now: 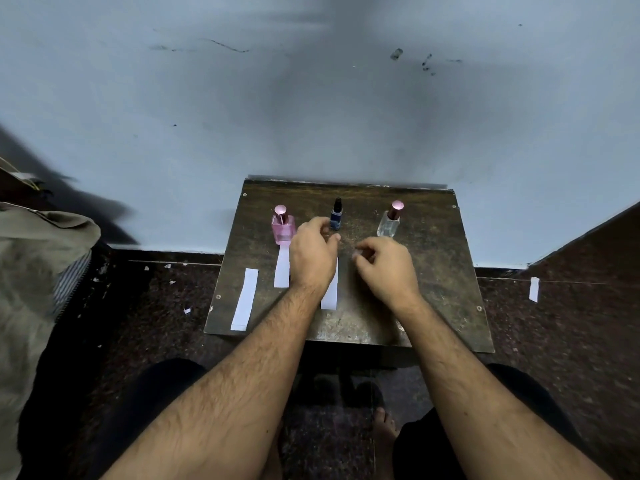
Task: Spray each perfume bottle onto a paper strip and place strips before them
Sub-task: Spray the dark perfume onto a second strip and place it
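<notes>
Here, a small dark worn wooden table (433, 271) stands against a pale blue wall (311, 98). Along its far side, left to right: a square pink glass perfume bottle (283, 226), a small dark blue bottle with black cap (336, 215), a clear glass bottle with rose cap (390, 220). White paper strips lie before the pink bottle (282, 268), near the left edge (245, 299), and at centre (330, 292), partly under the left wrist. Left hand (313, 252) hovers by the blue bottle, fingers loosely curled, holding nothing visible. Right hand (386, 263): fingers curled; whether they pinch something cannot be told. Another strip (534, 289) lies on the floor.
</notes>
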